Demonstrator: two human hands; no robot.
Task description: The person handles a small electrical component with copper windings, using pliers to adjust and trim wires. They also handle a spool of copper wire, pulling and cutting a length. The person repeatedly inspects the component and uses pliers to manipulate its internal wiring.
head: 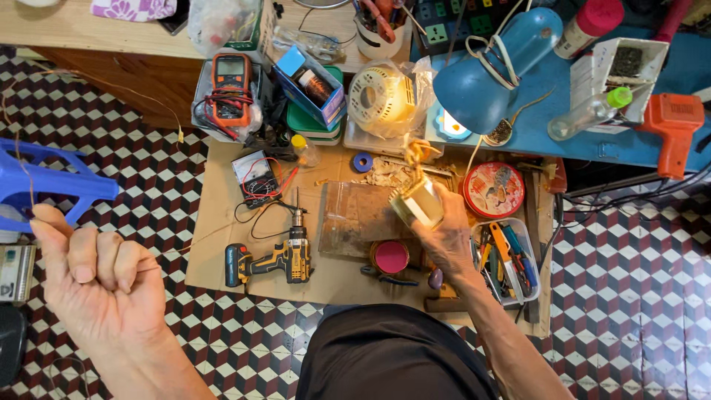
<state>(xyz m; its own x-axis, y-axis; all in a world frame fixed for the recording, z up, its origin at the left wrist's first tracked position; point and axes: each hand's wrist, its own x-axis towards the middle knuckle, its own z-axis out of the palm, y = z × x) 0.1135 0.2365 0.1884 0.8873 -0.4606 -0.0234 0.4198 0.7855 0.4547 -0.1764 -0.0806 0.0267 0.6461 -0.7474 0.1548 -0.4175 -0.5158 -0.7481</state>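
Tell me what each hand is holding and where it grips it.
Right hand grips a small metal coil block around its lower body. Left hand pinches a thin wire between thumb and forefinger.

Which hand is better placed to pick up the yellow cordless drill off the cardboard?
Left, probably. The right hand is wrapped around a small metal motor core. The left hand pinches only a thin wire, is raised on the drill's side, and could drop it.

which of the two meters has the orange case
The multimeter at the bench's edge, inside a clear bag. The other meter, lying on the cardboard, is black with red leads.
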